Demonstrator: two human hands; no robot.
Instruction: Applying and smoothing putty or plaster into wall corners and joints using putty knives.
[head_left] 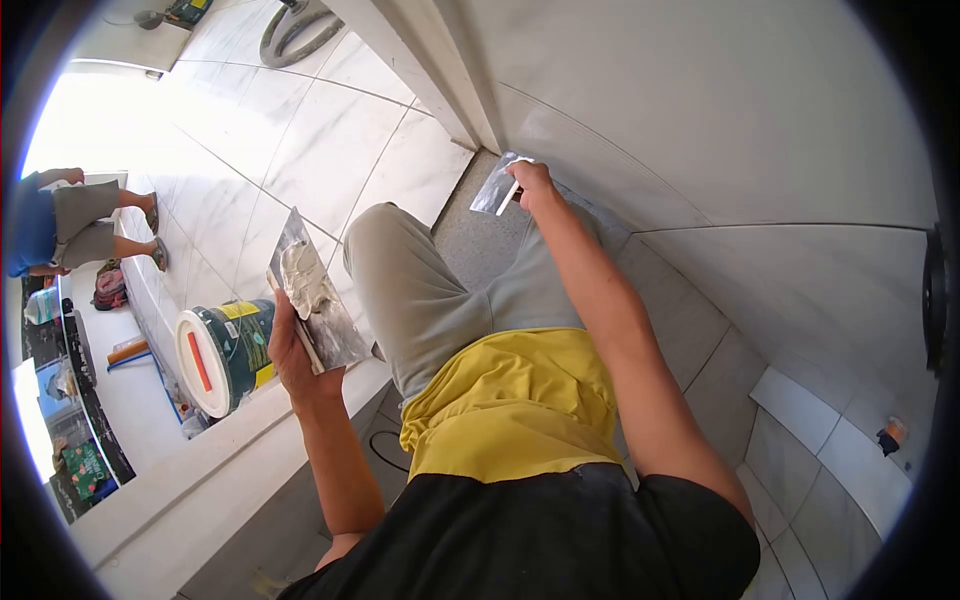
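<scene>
My left hand (297,352) is closed around a flat metal plastering trowel (340,338), tilted beside my left knee. A lump of off-white paste (305,280) sits on the blade. Ahead of me, my right arm stretches out toward the base of the wall. There my right hand (535,183) grips the handle of a wide putty knife (492,188), its shiny blade pointing left. Some white smears show near the blade's top edge. Below that knife lies a strip of grey speckled floor (472,212) beside the door frame.
A dark green bucket (238,340) with a white lid stands left of my left hand. White wall panels (720,110) rise close on the right. A door frame (425,60) runs up ahead. Another person (75,222) stands at the far left on pale tiles (330,130).
</scene>
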